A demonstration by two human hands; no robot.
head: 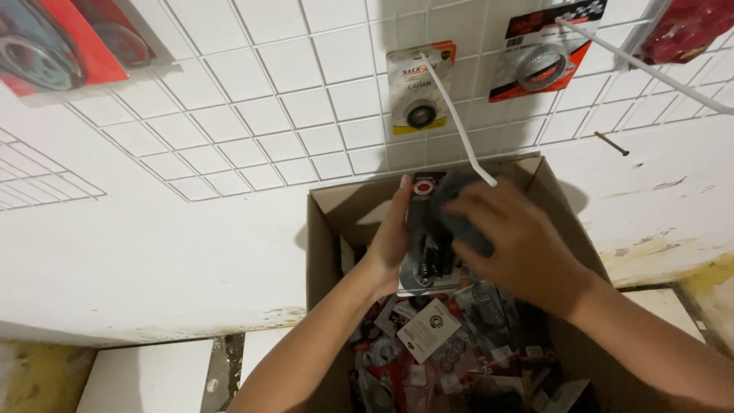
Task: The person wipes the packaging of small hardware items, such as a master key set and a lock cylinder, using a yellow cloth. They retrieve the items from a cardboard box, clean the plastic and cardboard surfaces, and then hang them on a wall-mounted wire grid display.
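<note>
Hands: left hand [390, 245] grips the left edge of a packet [428, 245]; right hand [508, 237] is curled on a dark lump [459, 218] at its right side.
Wall: white wire grid [252, 115] with hooks; two carded parts [417, 88] hang near the top edge.
Box: brown box [325, 222] stands open under the hands, packets [443, 344] heaped inside.
Packet: long flat card, held above the box near its back wall.
Way it lies: long side runs up toward the wall; both hands touch it, left one flat along it.
</note>
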